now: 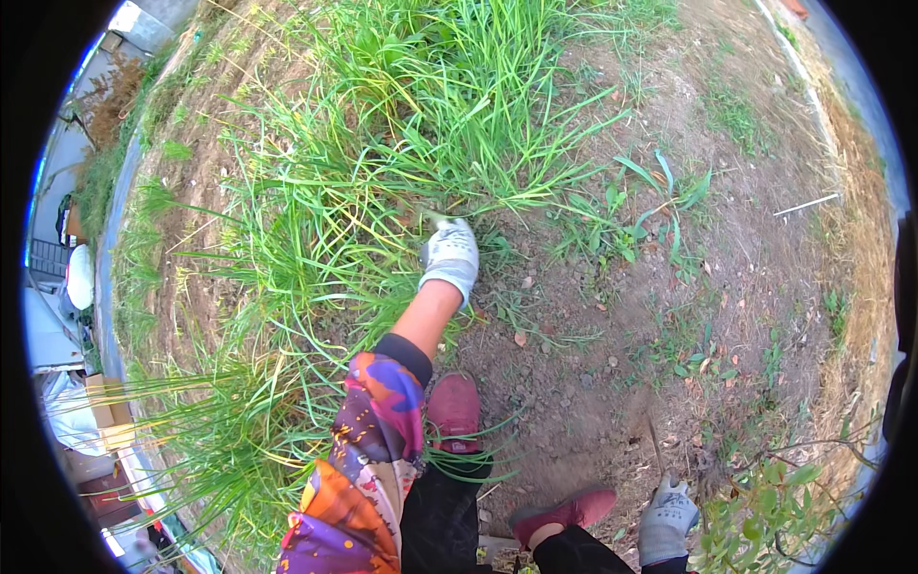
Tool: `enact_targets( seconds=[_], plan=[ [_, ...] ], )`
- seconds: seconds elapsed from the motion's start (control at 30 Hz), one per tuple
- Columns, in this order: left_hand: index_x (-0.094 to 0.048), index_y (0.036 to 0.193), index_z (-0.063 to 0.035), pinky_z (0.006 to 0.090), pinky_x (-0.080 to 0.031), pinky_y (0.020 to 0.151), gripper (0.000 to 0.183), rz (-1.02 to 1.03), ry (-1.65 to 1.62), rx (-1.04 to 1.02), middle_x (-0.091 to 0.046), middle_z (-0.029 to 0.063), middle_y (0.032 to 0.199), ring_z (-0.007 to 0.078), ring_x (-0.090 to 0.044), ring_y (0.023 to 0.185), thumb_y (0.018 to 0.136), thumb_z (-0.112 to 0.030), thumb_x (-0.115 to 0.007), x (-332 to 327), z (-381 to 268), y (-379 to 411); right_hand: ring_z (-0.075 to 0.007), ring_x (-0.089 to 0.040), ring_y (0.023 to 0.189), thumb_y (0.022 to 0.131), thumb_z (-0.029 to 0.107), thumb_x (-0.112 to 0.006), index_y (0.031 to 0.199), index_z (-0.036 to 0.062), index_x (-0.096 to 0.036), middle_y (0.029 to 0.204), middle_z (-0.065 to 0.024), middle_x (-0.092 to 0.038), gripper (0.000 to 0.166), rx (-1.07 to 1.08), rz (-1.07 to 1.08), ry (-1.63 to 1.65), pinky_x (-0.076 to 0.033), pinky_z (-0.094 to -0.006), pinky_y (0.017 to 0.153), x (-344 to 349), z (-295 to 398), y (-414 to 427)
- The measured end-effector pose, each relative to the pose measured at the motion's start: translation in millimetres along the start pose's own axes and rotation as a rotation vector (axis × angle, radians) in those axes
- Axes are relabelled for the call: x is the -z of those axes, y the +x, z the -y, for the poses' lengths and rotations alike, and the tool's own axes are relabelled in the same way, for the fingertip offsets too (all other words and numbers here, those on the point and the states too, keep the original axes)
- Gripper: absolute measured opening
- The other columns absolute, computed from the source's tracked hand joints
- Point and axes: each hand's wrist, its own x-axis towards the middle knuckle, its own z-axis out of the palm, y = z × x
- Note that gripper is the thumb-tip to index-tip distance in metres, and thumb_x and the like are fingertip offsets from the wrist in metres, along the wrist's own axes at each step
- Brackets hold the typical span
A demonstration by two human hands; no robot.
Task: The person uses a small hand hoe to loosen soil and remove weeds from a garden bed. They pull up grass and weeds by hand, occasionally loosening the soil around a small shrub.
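Observation:
My left hand [450, 260], in a white and grey work glove with printing on its back, reaches to the base of a dense clump of long green grass-like leaves [459, 122]. Its fingertips are blurred among the leaves, so whether they grip anything is unclear. Low at the right, my right hand [668, 518] wears a matching glove. Its fingers are closed around a thin, brownish rod-like tool [654, 438] that points up over the soil. The tool's far end blurs into the ground. Beside that hand is a greyish, dry root-like tuft [708, 470].
My red shoes [454, 412] stand on bare soil [552, 387] with small weeds. A broad-leaved plant [670, 197] grows to the right, near a white stick [807, 204]. A leafy branch [774, 509] spreads at lower right. A cardboard box [107, 402] lies beyond the left edge.

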Motion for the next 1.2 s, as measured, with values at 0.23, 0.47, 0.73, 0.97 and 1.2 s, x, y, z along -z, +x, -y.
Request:
enact_targets(
  seconds=[0.23,0.47,0.73,0.97,1.2],
  plan=[
    [-0.057,0.109,-0.004,0.0403,-0.05,0.078,0.03,0.121,0.011,0.067,-0.059,0.017,0.11,0.0292,-0.061,0.095,0.081,-0.011,-0.05,-8,23,20,-0.0221,-0.06,0.093,0.072,0.025,-0.066,0.132,0.0156,-0.036,0.111,-0.0113,-0.05,0.068,0.015,-0.036,0.01,-0.05,-0.0337,0.071,9,0,-6],
    [-0.056,0.093,-0.006,0.0388,-0.048,0.071,0.019,0.102,0.025,-0.423,-0.064,0.0137,0.085,0.0273,-0.063,0.082,0.076,-0.016,-0.054,16,-26,-40,-0.0222,-0.059,0.093,0.073,0.026,-0.066,0.128,0.0138,-0.039,0.107,-0.0105,-0.053,0.063,0.017,-0.108,-0.002,-0.051,-0.0369,0.066,0,-2,-3],
    [-0.05,0.082,-0.0039,0.0293,-0.048,0.055,0.01,-0.148,-0.033,-1.352,-0.056,0.0067,0.066,0.0208,-0.059,0.06,0.076,-0.012,-0.048,18,-95,-158,-0.0233,-0.059,0.092,0.07,0.027,-0.068,0.124,0.0125,-0.041,0.108,-0.0109,-0.053,0.062,0.027,-0.135,-0.05,-0.051,-0.037,0.065,2,-3,-4],
    [-0.053,0.093,-0.0059,0.0373,-0.048,0.072,0.029,0.134,-0.198,-1.047,-0.06,0.0143,0.088,0.0282,-0.061,0.085,0.069,-0.019,-0.062,13,-83,-104,-0.024,-0.061,0.088,0.074,0.023,-0.062,0.12,0.0124,-0.046,0.108,-0.0107,-0.053,0.05,0.006,-0.067,-0.019,-0.05,-0.0374,0.06,10,6,-6],
    [-0.049,0.118,-0.0055,0.0394,-0.049,0.065,0.043,0.205,0.325,-0.498,-0.054,0.0141,0.106,0.0246,-0.061,0.088,0.078,-0.016,-0.059,16,-57,-34,-0.0207,-0.059,0.095,0.076,0.028,-0.062,0.13,0.0158,-0.038,0.114,-0.0085,-0.05,0.06,-0.044,0.033,-0.051,-0.051,-0.0384,0.064,12,3,3]
  ],
)
